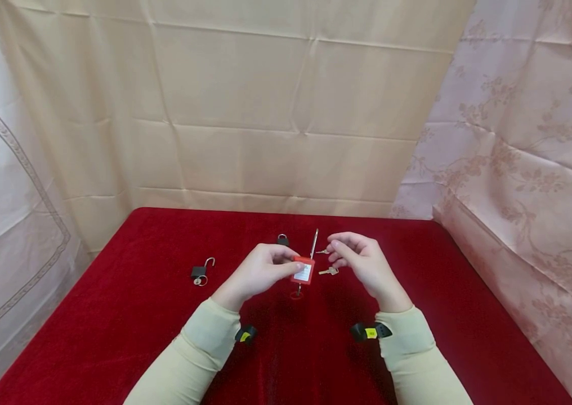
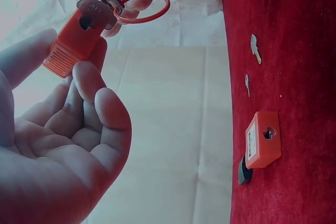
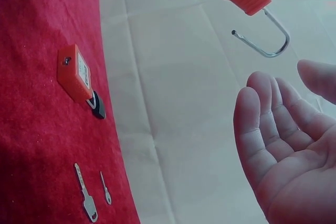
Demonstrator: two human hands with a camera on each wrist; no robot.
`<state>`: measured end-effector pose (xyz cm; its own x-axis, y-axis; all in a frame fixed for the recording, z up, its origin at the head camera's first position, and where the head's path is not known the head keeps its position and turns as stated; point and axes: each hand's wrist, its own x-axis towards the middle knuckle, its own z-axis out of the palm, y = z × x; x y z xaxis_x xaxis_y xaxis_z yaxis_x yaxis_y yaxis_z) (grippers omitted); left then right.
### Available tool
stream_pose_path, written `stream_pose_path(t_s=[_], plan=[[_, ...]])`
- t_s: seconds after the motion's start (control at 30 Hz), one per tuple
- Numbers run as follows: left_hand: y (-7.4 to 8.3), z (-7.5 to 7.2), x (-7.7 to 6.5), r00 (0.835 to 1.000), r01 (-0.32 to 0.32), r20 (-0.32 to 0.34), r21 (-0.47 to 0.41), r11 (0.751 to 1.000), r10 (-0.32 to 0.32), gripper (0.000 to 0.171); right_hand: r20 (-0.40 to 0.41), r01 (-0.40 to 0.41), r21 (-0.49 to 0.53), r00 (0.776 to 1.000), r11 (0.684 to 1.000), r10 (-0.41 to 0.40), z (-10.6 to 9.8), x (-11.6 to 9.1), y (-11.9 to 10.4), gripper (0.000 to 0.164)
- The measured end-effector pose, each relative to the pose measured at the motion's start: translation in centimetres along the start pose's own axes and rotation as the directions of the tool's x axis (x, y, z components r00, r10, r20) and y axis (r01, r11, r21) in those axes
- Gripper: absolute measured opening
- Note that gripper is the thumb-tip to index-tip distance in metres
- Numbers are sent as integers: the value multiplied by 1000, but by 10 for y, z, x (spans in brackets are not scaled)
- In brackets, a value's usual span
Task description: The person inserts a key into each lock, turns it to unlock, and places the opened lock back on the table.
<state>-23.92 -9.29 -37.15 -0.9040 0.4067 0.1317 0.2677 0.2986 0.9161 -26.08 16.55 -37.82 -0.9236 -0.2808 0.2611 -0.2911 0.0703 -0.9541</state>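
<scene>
My left hand [image 1: 258, 271] pinches a red padlock [image 1: 303, 274] with a white label between thumb and fingers. The padlock's steel shackle [image 3: 270, 55] is sprung loose at one end. A key [image 2: 98, 8] sits in its keyhole, with a red ring [image 2: 161, 15] hanging from the key. To the right, my right hand [image 1: 364, 263] is held beside the shackle, fingers loosely bent and nothing in them. Two loose keys, a larger key [image 3: 88, 202] and a smaller key [image 3: 106, 188], lie on the cloth near it.
A second red padlock [image 2: 266, 140] lies on the red cloth [image 1: 154, 337], hidden by my left hand in the head view. A black padlock [image 1: 283, 241] is just behind. Farther left rests an open black padlock [image 1: 198, 272] with keys on a ring. Curtains surround the table.
</scene>
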Motion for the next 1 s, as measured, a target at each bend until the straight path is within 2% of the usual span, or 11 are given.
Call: stream_pose_path(t_s=[0.47, 0.8, 1.0], plan=[[-4, -11, 1, 998, 33, -55, 56, 998, -30, 20, 20, -2, 8, 1000, 1000, 2, 2, 0, 1, 29], [-5, -19, 0, 995, 28, -103, 125, 992, -15, 17, 32, -35, 73, 999, 997, 33, 12, 0, 4, 35], [-6, -26, -1, 991, 51, -128, 164, 985, -30, 18, 53, -81, 139, 996, 987, 74, 21, 1, 7, 37]])
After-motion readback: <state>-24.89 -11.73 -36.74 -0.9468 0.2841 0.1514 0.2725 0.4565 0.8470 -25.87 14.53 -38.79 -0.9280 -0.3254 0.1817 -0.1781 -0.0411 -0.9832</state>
